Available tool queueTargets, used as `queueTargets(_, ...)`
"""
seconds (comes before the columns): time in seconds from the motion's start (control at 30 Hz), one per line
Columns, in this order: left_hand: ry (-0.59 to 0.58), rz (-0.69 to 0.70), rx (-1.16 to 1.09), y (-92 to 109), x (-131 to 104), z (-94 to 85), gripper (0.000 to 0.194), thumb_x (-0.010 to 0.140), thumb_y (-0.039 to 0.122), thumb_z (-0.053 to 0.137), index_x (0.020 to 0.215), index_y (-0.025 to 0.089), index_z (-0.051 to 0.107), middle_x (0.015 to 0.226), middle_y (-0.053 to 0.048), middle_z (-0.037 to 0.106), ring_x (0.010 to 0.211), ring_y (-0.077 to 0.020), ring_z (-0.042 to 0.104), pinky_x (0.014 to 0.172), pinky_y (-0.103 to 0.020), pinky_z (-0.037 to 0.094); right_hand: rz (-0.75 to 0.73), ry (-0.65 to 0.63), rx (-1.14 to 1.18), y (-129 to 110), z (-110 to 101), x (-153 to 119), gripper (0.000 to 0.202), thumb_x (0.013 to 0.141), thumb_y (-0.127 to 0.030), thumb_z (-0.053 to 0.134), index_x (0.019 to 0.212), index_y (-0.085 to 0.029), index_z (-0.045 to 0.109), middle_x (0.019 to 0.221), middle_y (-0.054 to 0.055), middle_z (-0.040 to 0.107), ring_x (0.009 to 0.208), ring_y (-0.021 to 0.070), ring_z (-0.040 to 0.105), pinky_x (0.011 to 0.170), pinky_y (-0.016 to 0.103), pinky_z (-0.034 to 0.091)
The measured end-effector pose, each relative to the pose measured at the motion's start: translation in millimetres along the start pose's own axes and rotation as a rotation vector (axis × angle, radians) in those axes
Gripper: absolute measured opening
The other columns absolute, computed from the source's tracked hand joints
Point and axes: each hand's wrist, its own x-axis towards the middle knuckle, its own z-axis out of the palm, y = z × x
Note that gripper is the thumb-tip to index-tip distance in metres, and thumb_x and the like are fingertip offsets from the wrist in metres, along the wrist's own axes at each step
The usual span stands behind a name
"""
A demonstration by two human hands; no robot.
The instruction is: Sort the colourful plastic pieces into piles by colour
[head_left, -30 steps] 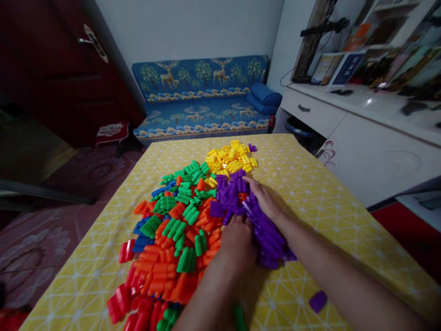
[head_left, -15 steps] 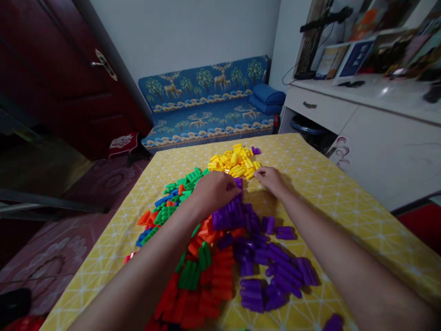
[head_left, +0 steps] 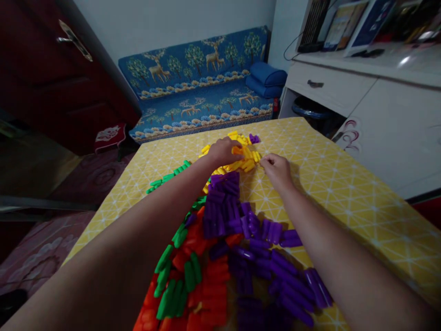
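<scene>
My left hand (head_left: pixel 225 151) reaches over the heap of yellow pieces (head_left: pixel 246 161), its fingers curled round an orange-yellow piece (head_left: pixel 237 151). At the heap's right edge is my right hand (head_left: pixel 277 169), closed in a pinch; whatever its fingertips hold is too small to make out. Nearer the camera, purple pieces (head_left: pixel 222 207) form a stacked pile and spread to the right. Red-orange pieces (head_left: pixel 213 294) lie at the front, with green pieces (head_left: pixel 172 294) on and beside them. My left forearm hides part of the piles.
The pieces lie on a table with a yellow patterned cloth (head_left: pixel 344 184). One small purple cluster (head_left: pixel 254 139) is behind the yellow heap. Beyond the table stand a blue sofa (head_left: pixel 193 92), a white cabinet (head_left: pixel 389 119) at right, and a red stool (head_left: pixel 110 136) at left.
My left hand has moved from the purple pile, forward onto the yellow heap. My right hand remains beside the yellow heap, still pinched. The camera view has tilted down and moved closer.
</scene>
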Motion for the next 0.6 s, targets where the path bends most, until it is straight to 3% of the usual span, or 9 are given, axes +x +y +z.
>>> queueTargets(0.1, -0.171, 0.054, 0.022, 5, -8, -13.4, 0.040, 0.083, 0.045, 0.062, 0.114, 0.022, 0.070, 0.106, -0.006, 0.071, 0.098, -0.0220, 0.063, 0.090, -0.031, 0.044, -0.010, -0.002, 0.028, 3, 0, 1, 0.016, 0.070, -0.033, 0.055, 0.061, -0.020, 0.059, 0.054, -0.002, 0.053, 0.058, 0.0154, 0.050, 0.057, 0.027, 0.037)
queueTargets(0.27, -0.664, 0.066, -0.122, 5, -6, -53.1, 0.040, 0.081, 0.052, 0.059, 0.098, 0.020, 0.076, 0.086, -0.005, 0.076, 0.081, -0.0189, 0.067, 0.081, -0.030, 0.048, 0.007, 0.033, 0.082, 5, 1, 3, 0.018, 0.070, -0.034, 0.058, 0.061, -0.019, 0.061, 0.053, -0.002, 0.053, 0.053, 0.0138, 0.049, 0.054, 0.026, 0.037)
queueTargets(0.33, -0.627, 0.046, -0.183, 2, 5, -57.6, 0.042, 0.083, 0.052, 0.056, 0.103, 0.020, 0.075, 0.090, -0.006, 0.076, 0.084, -0.0192, 0.068, 0.084, -0.031, 0.048, 0.020, 0.050, 0.103, 6, 3, 4, 0.018, 0.070, -0.034, 0.058, 0.062, -0.018, 0.062, 0.051, -0.003, 0.053, 0.051, 0.0131, 0.048, 0.052, 0.025, 0.037)
queueTargets(0.47, -0.160, 0.092, -0.020, -4, 30, -29.6, 0.051, 0.082, 0.047, 0.060, 0.124, 0.019, 0.065, 0.127, -0.010, 0.066, 0.119, -0.0253, 0.058, 0.103, -0.034, 0.041, 0.027, 0.044, 0.117, 11, 4, 5, 0.017, 0.070, -0.033, 0.060, 0.062, -0.018, 0.063, 0.050, -0.003, 0.052, 0.049, 0.0123, 0.047, 0.050, 0.024, 0.036)
queueTargets(0.5, -0.137, 0.100, 0.027, -4, 32, -18.8, 0.059, 0.080, 0.050, 0.062, 0.132, 0.021, 0.059, 0.136, -0.009, 0.059, 0.127, -0.0266, 0.052, 0.107, -0.035, 0.037, 0.027, 0.038, 0.121, 11, 3, 4, 0.017, 0.071, -0.033, 0.060, 0.062, -0.018, 0.063, 0.050, -0.003, 0.053, 0.049, 0.0122, 0.047, 0.050, 0.024, 0.036)
queueTargets(0.6, -0.264, 0.090, 0.119, 1, 28, 5.1, 0.069, 0.079, 0.061, 0.059, 0.140, 0.030, 0.051, 0.149, -0.006, 0.046, 0.135, -0.0282, 0.043, 0.111, -0.037, 0.034, 0.039, 0.024, 0.136, 11, 1, 3, 0.018, 0.072, -0.033, 0.061, 0.064, -0.018, 0.064, 0.050, -0.003, 0.055, 0.048, 0.0117, 0.047, 0.049, 0.023, 0.037)
